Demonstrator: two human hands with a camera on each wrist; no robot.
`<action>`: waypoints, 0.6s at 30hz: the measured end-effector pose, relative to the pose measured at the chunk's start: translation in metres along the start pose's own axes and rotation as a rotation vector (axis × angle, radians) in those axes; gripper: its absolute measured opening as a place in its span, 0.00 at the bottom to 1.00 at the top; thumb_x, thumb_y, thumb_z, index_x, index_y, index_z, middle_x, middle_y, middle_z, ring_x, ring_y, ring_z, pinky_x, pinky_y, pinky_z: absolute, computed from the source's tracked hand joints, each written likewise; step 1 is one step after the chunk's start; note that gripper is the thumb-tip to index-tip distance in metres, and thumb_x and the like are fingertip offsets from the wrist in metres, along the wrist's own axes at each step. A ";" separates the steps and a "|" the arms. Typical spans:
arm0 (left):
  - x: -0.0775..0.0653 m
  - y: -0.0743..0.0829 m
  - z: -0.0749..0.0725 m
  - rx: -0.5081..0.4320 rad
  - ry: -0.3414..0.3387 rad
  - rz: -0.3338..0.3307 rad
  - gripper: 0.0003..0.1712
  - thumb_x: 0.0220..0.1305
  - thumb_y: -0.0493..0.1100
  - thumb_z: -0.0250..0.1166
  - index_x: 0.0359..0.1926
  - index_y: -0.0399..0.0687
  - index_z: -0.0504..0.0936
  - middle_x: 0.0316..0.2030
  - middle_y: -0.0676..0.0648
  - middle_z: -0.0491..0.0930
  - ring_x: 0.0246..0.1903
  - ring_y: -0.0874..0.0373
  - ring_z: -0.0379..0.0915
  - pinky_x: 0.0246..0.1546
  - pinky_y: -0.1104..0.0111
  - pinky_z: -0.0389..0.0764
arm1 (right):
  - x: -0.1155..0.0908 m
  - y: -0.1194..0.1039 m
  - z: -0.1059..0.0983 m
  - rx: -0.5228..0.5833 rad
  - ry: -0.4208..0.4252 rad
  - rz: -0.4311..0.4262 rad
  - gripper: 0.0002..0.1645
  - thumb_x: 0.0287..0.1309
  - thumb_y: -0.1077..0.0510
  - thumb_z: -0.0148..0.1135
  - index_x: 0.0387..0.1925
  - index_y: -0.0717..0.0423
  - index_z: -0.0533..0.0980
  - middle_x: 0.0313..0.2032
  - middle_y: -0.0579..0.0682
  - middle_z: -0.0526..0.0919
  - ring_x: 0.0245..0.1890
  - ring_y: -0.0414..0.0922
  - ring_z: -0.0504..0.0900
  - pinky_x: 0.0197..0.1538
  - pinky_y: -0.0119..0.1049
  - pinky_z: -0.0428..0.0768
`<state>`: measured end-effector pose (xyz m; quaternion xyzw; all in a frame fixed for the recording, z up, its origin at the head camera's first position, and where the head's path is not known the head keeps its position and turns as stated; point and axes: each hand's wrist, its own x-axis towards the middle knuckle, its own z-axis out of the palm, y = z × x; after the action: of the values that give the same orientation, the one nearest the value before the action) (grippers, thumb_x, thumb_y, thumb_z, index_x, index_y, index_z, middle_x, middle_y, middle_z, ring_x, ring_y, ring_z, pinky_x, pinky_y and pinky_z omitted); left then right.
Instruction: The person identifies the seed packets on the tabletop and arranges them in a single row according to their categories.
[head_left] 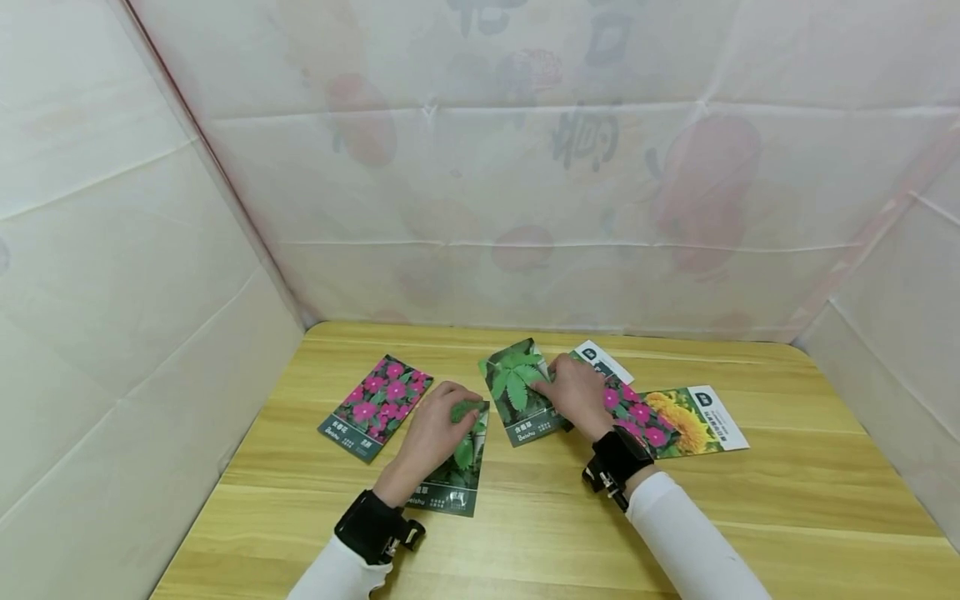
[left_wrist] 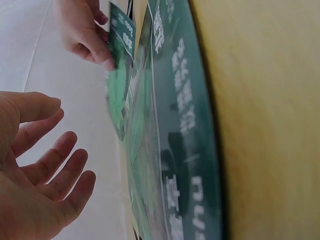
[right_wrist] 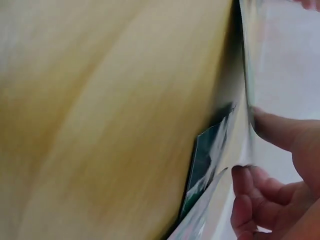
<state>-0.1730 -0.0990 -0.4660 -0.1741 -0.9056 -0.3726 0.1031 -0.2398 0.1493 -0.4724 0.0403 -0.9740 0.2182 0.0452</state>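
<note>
My left hand hovers over a green-leaf seed packet, its fingers loosely bent and apart from the packet in the left wrist view. My right hand pinches the edge of another green-leaf seed packet between thumb and fingers; the right wrist view shows this packet edge-on, tilted up from the table. Under and beside the right hand lie a pink-flower seed packet and a packet with a white end, both partly hidden.
At the left lies a pink-flower packet. A yellow-flower packet lies at the right, overlapped by the pink one. The wooden table meets pale cloth walls at its back and sides.
</note>
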 end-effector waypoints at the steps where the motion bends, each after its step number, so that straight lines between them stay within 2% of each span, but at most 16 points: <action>1: 0.000 -0.001 0.000 -0.003 0.002 0.001 0.09 0.68 0.36 0.71 0.48 0.44 0.89 0.47 0.44 0.81 0.44 0.46 0.80 0.36 0.62 0.80 | -0.001 0.000 -0.001 0.045 -0.010 0.015 0.23 0.63 0.44 0.74 0.42 0.60 0.80 0.22 0.47 0.74 0.22 0.44 0.70 0.34 0.44 0.72; 3: 0.000 -0.001 0.000 -0.010 0.006 0.004 0.09 0.67 0.36 0.71 0.48 0.43 0.89 0.47 0.44 0.81 0.44 0.46 0.80 0.38 0.61 0.80 | -0.003 0.001 -0.004 0.122 -0.012 0.034 0.26 0.66 0.47 0.71 0.55 0.62 0.77 0.30 0.50 0.81 0.26 0.46 0.75 0.39 0.45 0.74; 4: 0.000 -0.001 0.000 -0.011 0.007 0.005 0.09 0.67 0.36 0.71 0.48 0.43 0.89 0.47 0.44 0.81 0.44 0.47 0.80 0.38 0.60 0.81 | -0.003 0.001 -0.006 0.162 -0.013 0.044 0.26 0.68 0.49 0.70 0.57 0.62 0.75 0.33 0.53 0.82 0.27 0.48 0.76 0.39 0.45 0.73; 6: 0.000 -0.002 0.000 -0.013 0.009 0.010 0.09 0.67 0.36 0.71 0.48 0.43 0.89 0.47 0.44 0.81 0.45 0.47 0.80 0.40 0.57 0.82 | -0.004 0.002 -0.009 0.242 -0.005 0.054 0.25 0.70 0.52 0.68 0.59 0.63 0.74 0.38 0.57 0.84 0.31 0.51 0.80 0.36 0.43 0.71; 8: 0.000 -0.002 -0.001 -0.014 0.011 0.010 0.09 0.67 0.36 0.71 0.48 0.43 0.89 0.47 0.43 0.81 0.46 0.46 0.80 0.42 0.55 0.82 | -0.006 0.002 -0.011 0.307 0.002 0.061 0.24 0.71 0.54 0.66 0.60 0.63 0.72 0.48 0.62 0.84 0.41 0.55 0.83 0.40 0.45 0.75; 12: 0.000 -0.001 -0.002 -0.013 0.013 0.003 0.09 0.68 0.37 0.71 0.48 0.43 0.89 0.48 0.43 0.81 0.48 0.45 0.80 0.45 0.53 0.82 | -0.008 0.005 -0.015 0.432 -0.034 0.091 0.24 0.75 0.55 0.62 0.64 0.62 0.69 0.60 0.66 0.78 0.60 0.60 0.78 0.52 0.49 0.79; 15: 0.000 0.000 -0.003 -0.022 0.008 -0.009 0.11 0.69 0.38 0.70 0.50 0.43 0.88 0.50 0.43 0.80 0.50 0.44 0.79 0.48 0.53 0.82 | -0.009 0.008 -0.018 0.495 -0.055 0.120 0.24 0.75 0.54 0.61 0.65 0.60 0.68 0.64 0.66 0.74 0.64 0.61 0.75 0.57 0.51 0.78; 18: 0.000 0.001 -0.004 -0.025 0.004 -0.013 0.11 0.70 0.38 0.70 0.51 0.44 0.88 0.51 0.43 0.80 0.52 0.44 0.79 0.49 0.53 0.82 | -0.011 0.010 -0.021 0.541 -0.048 0.140 0.25 0.74 0.54 0.63 0.64 0.60 0.68 0.64 0.68 0.75 0.64 0.62 0.76 0.57 0.54 0.78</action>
<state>-0.1726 -0.1012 -0.4629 -0.1685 -0.9018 -0.3850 0.1004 -0.2279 0.1682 -0.4590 -0.0111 -0.8815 0.4721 -0.0054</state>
